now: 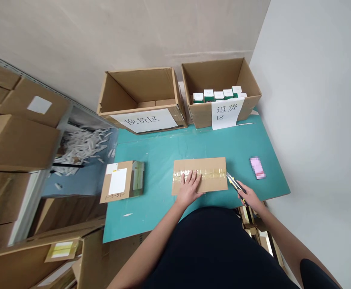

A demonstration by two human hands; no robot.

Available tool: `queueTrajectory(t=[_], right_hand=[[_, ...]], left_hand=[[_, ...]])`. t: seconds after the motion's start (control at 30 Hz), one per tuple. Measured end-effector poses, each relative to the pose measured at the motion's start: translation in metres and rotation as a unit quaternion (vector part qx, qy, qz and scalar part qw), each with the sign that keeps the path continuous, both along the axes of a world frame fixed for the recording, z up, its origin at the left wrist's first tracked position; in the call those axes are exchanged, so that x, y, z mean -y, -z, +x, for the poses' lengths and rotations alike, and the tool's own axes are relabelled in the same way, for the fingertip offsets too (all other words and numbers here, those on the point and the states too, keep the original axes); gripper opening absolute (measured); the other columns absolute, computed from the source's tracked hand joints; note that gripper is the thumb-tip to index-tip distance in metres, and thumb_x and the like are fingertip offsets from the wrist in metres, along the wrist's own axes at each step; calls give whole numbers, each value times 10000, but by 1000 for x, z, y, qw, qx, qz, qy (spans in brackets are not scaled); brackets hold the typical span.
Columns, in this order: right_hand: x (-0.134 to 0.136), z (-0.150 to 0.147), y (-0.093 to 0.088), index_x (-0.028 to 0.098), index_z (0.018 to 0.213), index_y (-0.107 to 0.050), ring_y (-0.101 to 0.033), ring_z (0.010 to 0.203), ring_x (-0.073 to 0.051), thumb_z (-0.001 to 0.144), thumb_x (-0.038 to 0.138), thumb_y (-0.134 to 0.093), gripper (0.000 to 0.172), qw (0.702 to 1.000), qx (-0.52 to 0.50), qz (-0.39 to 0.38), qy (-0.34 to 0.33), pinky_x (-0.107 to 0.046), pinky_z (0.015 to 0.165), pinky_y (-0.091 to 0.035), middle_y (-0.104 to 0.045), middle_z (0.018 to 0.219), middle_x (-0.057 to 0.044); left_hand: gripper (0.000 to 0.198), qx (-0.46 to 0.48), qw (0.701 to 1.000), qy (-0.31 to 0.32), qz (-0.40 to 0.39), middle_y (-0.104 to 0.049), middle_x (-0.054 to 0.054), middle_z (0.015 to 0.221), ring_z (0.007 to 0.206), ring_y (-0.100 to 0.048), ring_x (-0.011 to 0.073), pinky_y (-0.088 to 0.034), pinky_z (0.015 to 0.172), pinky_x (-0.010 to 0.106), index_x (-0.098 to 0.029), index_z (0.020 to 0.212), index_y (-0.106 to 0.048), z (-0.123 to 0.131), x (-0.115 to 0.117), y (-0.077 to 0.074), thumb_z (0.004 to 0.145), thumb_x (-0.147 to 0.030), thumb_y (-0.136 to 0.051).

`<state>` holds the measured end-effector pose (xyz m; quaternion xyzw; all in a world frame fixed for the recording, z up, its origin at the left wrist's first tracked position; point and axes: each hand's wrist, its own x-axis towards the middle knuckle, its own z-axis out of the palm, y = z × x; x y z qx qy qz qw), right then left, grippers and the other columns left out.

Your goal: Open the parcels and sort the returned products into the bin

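A closed cardboard box (213, 184) lies flat on the green table (160, 150), with clear yellowish tape along its middle. My left hand (189, 188) rests on the box's left part, fingers spread over the tape. In my right hand (250, 197) is a utility knife (237, 185) with a black and yellow handle. Its blade points up and left, and the tip is at the right edge of the box, by the end of the tape. Whether the blade touches the tape I cannot tell.
Two open cardboard boxes with paper signs, an empty-looking left one (103, 105) and a right one (199, 114) holding green-and-white cartons, stand at the back. A labelled box (121, 182) sits at the left edge. A pink blurred item (257, 167) lies right. Stacked cartons (15, 140) fill the left side.
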<state>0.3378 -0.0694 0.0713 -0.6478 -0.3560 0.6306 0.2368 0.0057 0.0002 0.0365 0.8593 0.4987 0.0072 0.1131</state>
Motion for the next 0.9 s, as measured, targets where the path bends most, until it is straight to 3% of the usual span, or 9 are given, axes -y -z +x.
queueTrajectory(t=[0.3,0.8,0.9], right_hand=[[24,-28,5,216,1569,-348,-476,414,-93,819,574,-563,859,997,16,1,74,-212,361,-368,-563,696,46],[38,-10,4,233,1508,-479,-464,386,-89,817,522,-624,763,1000,7,-19,13,-199,349,-360,-576,622,58],[42,-7,2,222,1496,-498,-470,389,-90,807,535,-639,770,999,10,-11,41,-202,346,-364,-596,636,46]], left_hand=[[871,1,1000,2,2,-390,185,1595,1507,-286,399,-93,1232,648,-203,1551,-386,0,-1,-1,828,-585,-688],[901,13,1000,-2,-10,-388,181,1595,1510,-279,400,-92,1240,631,-194,1544,-402,-1,-4,0,803,-602,-711],[900,21,1000,2,-5,-375,178,1603,1515,-264,400,-82,1238,638,-186,1545,-397,-2,-4,1,809,-604,-702]])
